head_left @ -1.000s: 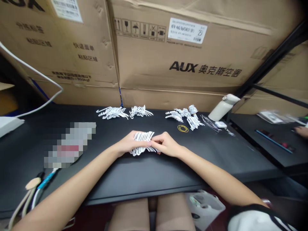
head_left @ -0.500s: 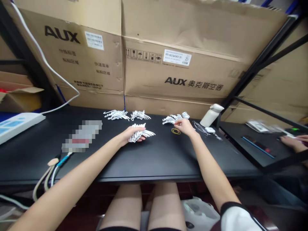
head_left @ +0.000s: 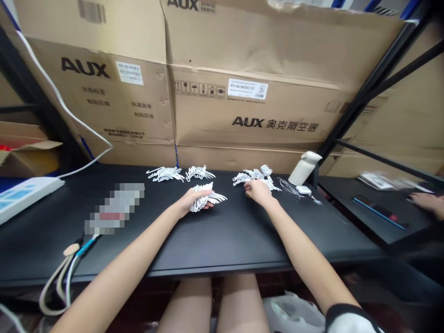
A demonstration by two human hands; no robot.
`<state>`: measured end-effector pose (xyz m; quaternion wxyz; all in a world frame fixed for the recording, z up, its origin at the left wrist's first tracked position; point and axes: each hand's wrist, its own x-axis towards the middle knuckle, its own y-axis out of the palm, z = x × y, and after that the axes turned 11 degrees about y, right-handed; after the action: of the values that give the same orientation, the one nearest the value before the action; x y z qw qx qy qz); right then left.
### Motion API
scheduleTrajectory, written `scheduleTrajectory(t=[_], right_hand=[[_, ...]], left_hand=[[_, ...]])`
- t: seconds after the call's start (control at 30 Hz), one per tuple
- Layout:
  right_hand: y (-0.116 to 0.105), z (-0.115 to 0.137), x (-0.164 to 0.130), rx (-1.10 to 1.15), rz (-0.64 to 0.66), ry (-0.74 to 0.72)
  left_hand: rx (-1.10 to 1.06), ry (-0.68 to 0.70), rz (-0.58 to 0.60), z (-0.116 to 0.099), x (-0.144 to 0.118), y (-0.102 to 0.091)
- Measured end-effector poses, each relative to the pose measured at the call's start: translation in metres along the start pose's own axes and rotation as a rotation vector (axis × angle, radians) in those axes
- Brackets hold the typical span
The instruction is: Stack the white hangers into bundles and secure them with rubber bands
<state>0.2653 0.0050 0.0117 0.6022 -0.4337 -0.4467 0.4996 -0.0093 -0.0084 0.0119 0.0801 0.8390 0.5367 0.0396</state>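
My left hand (head_left: pixel 194 201) is closed around a bundle of thin white hooked wires (head_left: pixel 201 195), holding it just above the black table. The loose ends of the bundle fan out to the right. My right hand (head_left: pixel 259 192) reaches down at the near side of a pile of similar white wires (head_left: pixel 255 175), fingers drawn together. A bit of yellow rubber band (head_left: pixel 248 194) shows under its fingers; what the fingertips grip is hidden. Two more heaps, the left white wire pile (head_left: pixel 165 174) and the middle white wire pile (head_left: pixel 200 173), lie at the back.
A cream bottle (head_left: pixel 304 169), glasses (head_left: pixel 288 188) and a small white case (head_left: pixel 304 190) stand at the back right. On the left are a pixelated object (head_left: pixel 116 208) with a strap and a power strip (head_left: pixel 27 196). Cardboard boxes (head_left: pixel 208 125) wall the back; another person's hand (head_left: pixel 428 201) is far right.
My right hand has moved a little left and nearer, now covering most of the yellow rubber bands. My left hand still holds the wire bundle, shifted slightly right. The view has tilted up slightly.
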Motion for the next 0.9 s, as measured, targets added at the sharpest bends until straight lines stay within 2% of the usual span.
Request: scheduleTrajectory(t=[0.2,0.4,0.63,0.7,0.83,0.9], right_hand=[[0.004,0.002,0.008,-0.079,-0.047,0.011],[-0.002,-0.007,0.007,-0.063,0.012,-0.06],[0.0,0.001,0.006,-0.116,-0.026,-0.051],[-0.001,0.002,0.005,-0.022,-0.049,-0.044],[-0.005,0.006,0.001,0.527,-0.186,-0.03],[-0.004,0.01,-0.001,0.794,-0.181,-0.008]], left_hand=[[0.044,-0.003,0.023,-0.003,-0.003,0.007],[0.047,-0.007,0.014,-0.002,0.001,0.006],[0.041,-0.009,0.022,-0.003,-0.001,0.006],[0.038,0.005,0.012,-0.003,-0.003,0.006],[0.075,0.023,-0.015,0.0,-0.003,0.006],[0.079,0.028,-0.015,0.0,-0.002,0.006]])
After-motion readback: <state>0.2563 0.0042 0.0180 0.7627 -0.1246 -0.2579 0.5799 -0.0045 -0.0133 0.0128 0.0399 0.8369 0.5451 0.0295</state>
